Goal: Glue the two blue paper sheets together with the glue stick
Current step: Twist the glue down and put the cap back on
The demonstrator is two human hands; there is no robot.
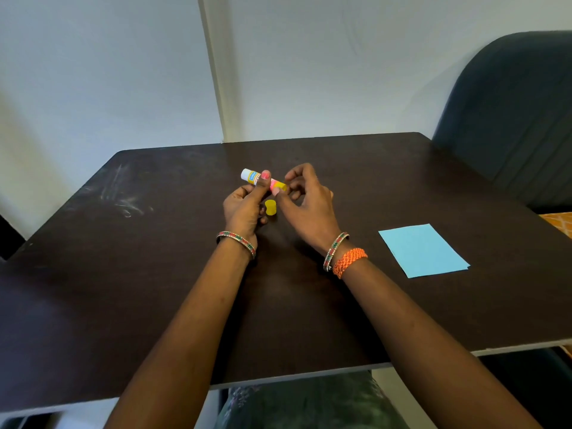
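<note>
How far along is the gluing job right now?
Done: the yellow cap is off, lying on the table. In hand: left hand holds the glue stick, right hand at its yellow end. Left: the blue sheets lie untouched, no glue visibly applied.

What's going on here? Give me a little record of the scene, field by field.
surface: dark table
left hand: holds the glue stick above the table
right hand: fingers at the stick's yellow end
cap: yellow, off the stick, seen just below it between the hands
blue paper: stacked flat on the table to the person's right, untouched
wrists: bangles on both, orange woven band on the right
background: dark chair, pale wall
stage: stick uncapped, no glue on the paper yet
</note>
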